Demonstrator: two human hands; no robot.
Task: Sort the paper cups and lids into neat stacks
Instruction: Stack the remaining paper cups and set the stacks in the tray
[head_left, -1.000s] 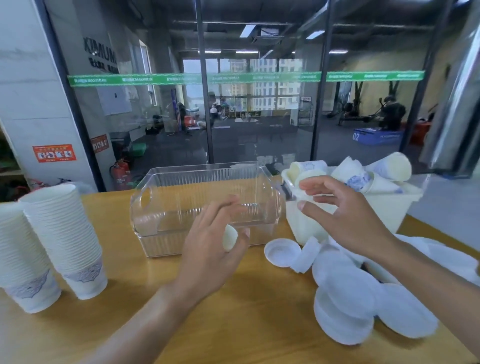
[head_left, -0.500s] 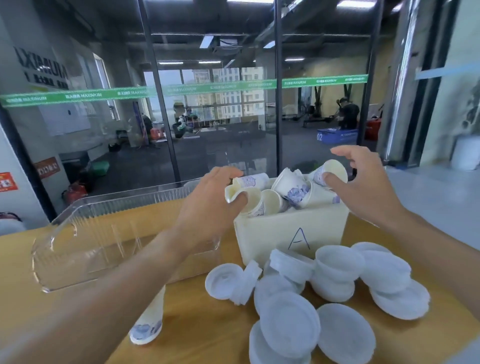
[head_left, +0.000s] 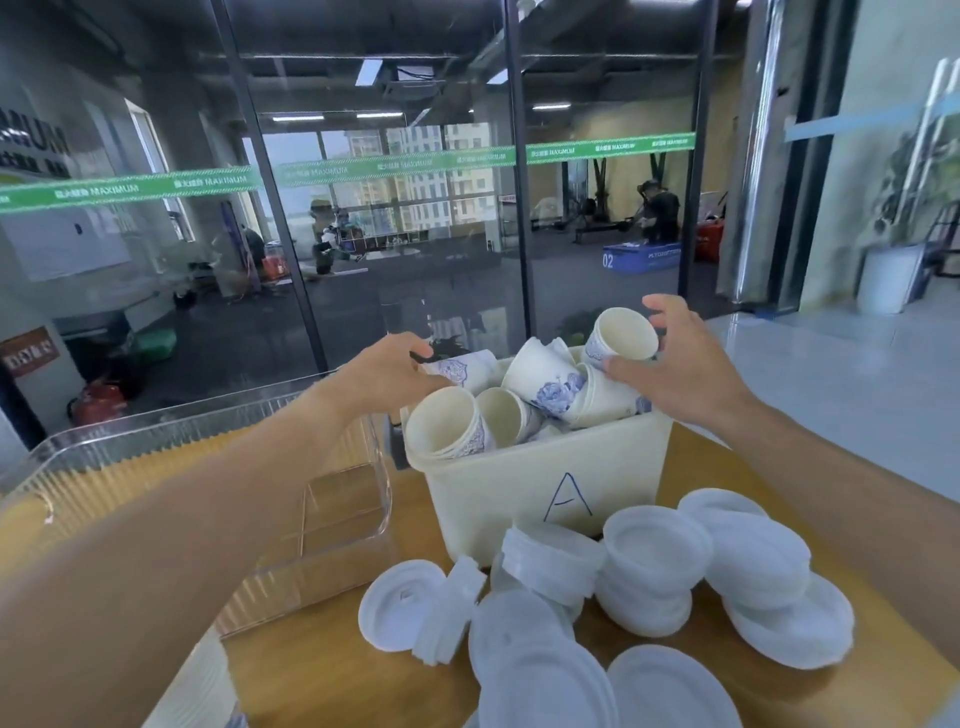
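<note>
A cream bin marked "A" (head_left: 613, 467) stands on the wooden table and holds several loose white paper cups with blue flower prints. My left hand (head_left: 387, 376) is over the bin's back left corner, fingers closed around a lying cup (head_left: 465, 370). My right hand (head_left: 680, 364) is at the back right, fingers wrapped around a tilted cup (head_left: 621, 335). Other cups (head_left: 447, 423) lie at the bin's front left. Several white plastic lids (head_left: 654, 551) lie in loose piles in front of the bin.
A clear plastic tub (head_left: 332, 525) sits left of the bin, under my left forearm. A stack of cups (head_left: 208, 686) shows at the bottom left. A glass wall rises just behind the table. The table's right edge runs close to the lids.
My view has swung right and closer to the bin. Both hands have reached from above the table into the bin and closed on cups; the right-hand cup is lifted above the others.
</note>
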